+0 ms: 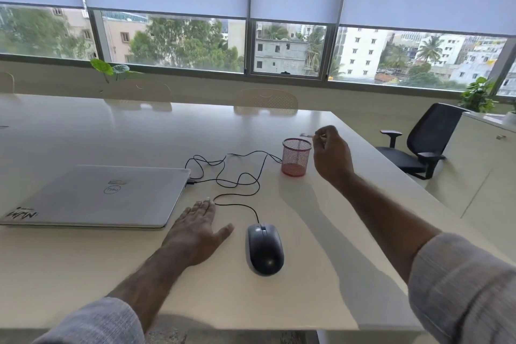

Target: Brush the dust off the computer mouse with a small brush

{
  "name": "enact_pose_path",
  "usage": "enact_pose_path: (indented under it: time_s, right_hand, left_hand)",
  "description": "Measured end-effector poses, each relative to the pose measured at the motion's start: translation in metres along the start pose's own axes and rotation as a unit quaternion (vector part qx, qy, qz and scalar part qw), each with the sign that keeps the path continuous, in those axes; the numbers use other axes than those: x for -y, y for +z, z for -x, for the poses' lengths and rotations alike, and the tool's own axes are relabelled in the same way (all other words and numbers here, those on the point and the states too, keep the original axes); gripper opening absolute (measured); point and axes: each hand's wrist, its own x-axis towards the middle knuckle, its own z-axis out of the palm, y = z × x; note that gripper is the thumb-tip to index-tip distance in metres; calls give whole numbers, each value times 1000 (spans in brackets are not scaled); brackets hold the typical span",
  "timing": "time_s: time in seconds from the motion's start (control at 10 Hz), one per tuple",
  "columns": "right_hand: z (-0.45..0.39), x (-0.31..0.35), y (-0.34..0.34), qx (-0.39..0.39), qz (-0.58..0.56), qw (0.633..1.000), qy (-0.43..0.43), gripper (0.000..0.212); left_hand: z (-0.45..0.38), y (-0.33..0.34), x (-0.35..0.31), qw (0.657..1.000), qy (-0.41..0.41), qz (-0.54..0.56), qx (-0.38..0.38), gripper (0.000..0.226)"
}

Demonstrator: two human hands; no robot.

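At nine o'clock we see a closed silver laptop (97,195) lying flat on the pale surface (83,274). Just right of it our left hand (196,232) rests palm down, its fingers (202,208) straight and lying together, the thumb spread toward the mouse, holding nothing. At about five o'clock from that hand sits the dark computer mouse (264,248), near the front edge and apart from the thumb; its long axis runs roughly six to twelve, nose and wheel toward twelve. Its black cable (237,184) leaves the nose and loops back toward the laptop's side. At one o'clock from the mouse, well apart, stands a red mesh cup (296,157). Above its rim our right hand (331,155) hangs in the air, fingers pinched on a small brush (308,135), which lies about level and points toward nine; its tip is too blurred to read. A black office chair (421,145) stands beyond the surface at two o'clock.
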Motion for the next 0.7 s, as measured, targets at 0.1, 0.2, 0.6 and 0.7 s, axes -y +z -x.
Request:
enact_pose_path:
  time_s: [0.1,0.2,0.6,0.7]
  right_hand:
    - [-25,-4,12,21,29,999,16,9]
    - [-47,-11,25,53,44,997,35,8]
    - [-74,-43,56,103,73,987,100,27]
    - [-70,-49,54,90,67,989,100,34]
  left_hand:
    - [0,0,0,1000,-2,0,2,92]
    - [1,-1,-1,1000,2,-3,4,92]
    - [6,-6,-4,1000,1,14,2,90]
    - [6,-8,-6,1000,10,7,1,90]
